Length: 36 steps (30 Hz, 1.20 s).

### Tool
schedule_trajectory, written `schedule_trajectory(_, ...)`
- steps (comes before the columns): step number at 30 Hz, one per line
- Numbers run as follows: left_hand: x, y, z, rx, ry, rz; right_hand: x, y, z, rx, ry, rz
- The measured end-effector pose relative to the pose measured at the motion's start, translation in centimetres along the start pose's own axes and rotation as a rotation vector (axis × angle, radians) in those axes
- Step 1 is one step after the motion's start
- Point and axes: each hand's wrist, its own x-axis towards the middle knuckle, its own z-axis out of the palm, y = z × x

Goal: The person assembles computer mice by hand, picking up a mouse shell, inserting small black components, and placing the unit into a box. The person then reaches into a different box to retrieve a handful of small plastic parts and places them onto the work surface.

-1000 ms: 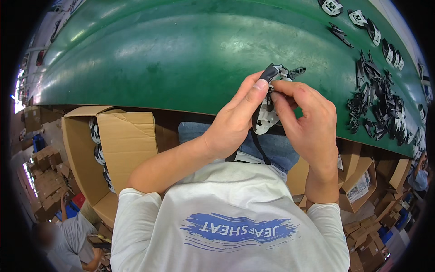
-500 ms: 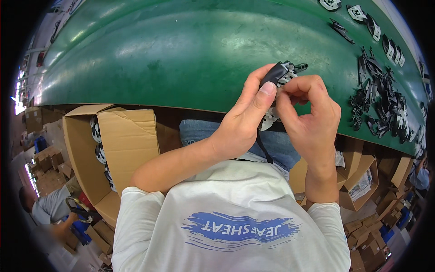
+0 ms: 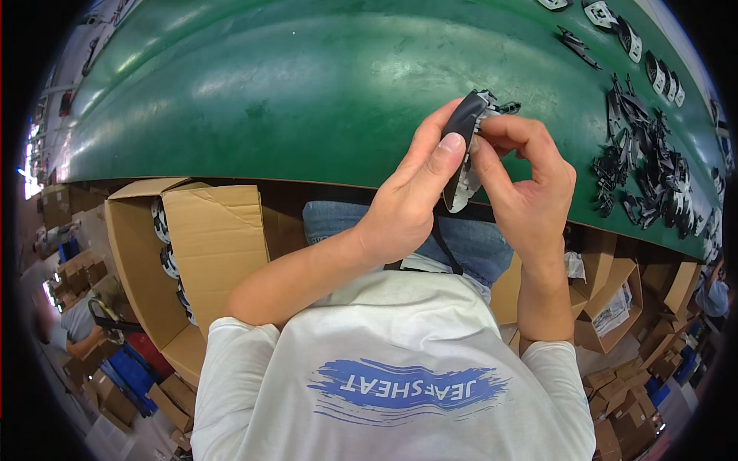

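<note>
A curved black-and-white plastic shell (image 3: 463, 121) is held up off the bench, at the near edge of a green worktable (image 3: 307, 92). Its smooth black outer face is clamped between the thumb and fingers of the left hand (image 3: 411, 196); at its white inner side, the thumb and forefinger of the right hand (image 3: 532, 175) are brought close together, though whether anything is pinched between them cannot be told. The shell appears light and stiff, probably slick on the black face and weaker at its thin inner parts, so it is best gripped by the broad outer curve. Compared with half a second ago, it has been turned more edge-on, with less of the white ribbing exposed near its top. Loose black plastic parts (image 3: 649, 165) are heaped to the right; an open cardboard box (image 3: 219, 223) is seen at left.
</note>
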Motion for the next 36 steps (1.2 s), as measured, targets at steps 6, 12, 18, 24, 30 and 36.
schedule_trajectory(6, -0.4, 0.2, -0.4, 0.015, 0.046, -0.092, -0.1, 0.1, -0.3, 0.062, 0.025, 0.017)
schedule_trajectory(12, -0.5, 0.1, -0.1, -0.034, 0.051, -0.077, -0.1, -0.1, -0.1, -0.030, 0.035, -0.074)
schedule_trajectory(18, -0.6, 0.2, -0.1, -0.032, 0.055, -0.030, -0.2, -0.3, -0.3, 0.033, 0.035, -0.013)
schedule_trajectory(24, -0.4, 0.1, -0.7, -0.008, 0.038, -0.072, 0.3, 0.1, -0.3, -0.292, 0.053, -0.319)
schedule_trajectory(30, -0.4, -0.4, -0.7, -0.042, 0.026, -0.061, 0.4, 0.0, -1.2, -0.129, -0.158, -0.078)
schedule_trajectory(36, 0.0, 0.3, -0.3, -0.399, 0.094, -0.110, 0.2, 0.8, -2.3, 0.016, -0.070, -0.120)
